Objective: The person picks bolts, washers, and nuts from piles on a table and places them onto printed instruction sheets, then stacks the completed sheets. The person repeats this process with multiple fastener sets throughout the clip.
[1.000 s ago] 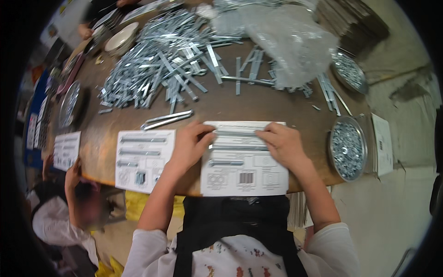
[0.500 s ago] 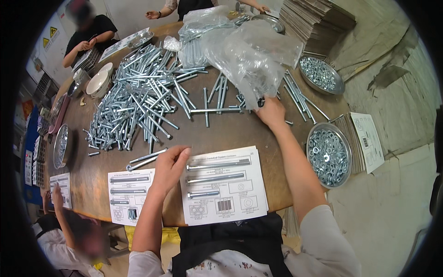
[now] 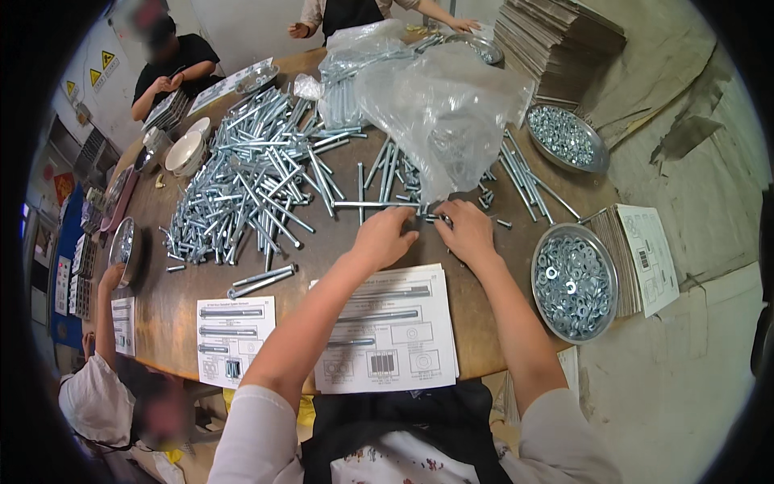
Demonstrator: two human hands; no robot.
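Note:
My right hand (image 3: 466, 230) is closed at the front of the clear plastic bag (image 3: 451, 105), its fingers pinching a short bolt (image 3: 435, 218). Facing it, my left hand (image 3: 387, 238) has thumb and fingertips apart, close to the head of a long bolt (image 3: 363, 204) lying crosswise. Nothing shows in the left hand. Several small bolts (image 3: 486, 196) lie beside the bag, partly under it. Below my wrists rests a stack of printed sheets (image 3: 419, 355) bearing bolt shapes and outlined boxes; my left forearm covers part of it.
A big heap of bolts (image 3: 234, 177) spreads at the left. Metal bowls of washers (image 3: 572, 282) and nuts (image 3: 568, 139) stand at the right, near long bolts (image 3: 524, 181). Another printed sheet (image 3: 234, 335) lies left. Co-workers sit around the table; one person's hand (image 3: 113, 276) touches a bowl.
My left hand has moved forward and right from the sheets to the long bolt's head. My right hand has drawn back slightly from the bag. The co-worker at left now reaches a bowl.

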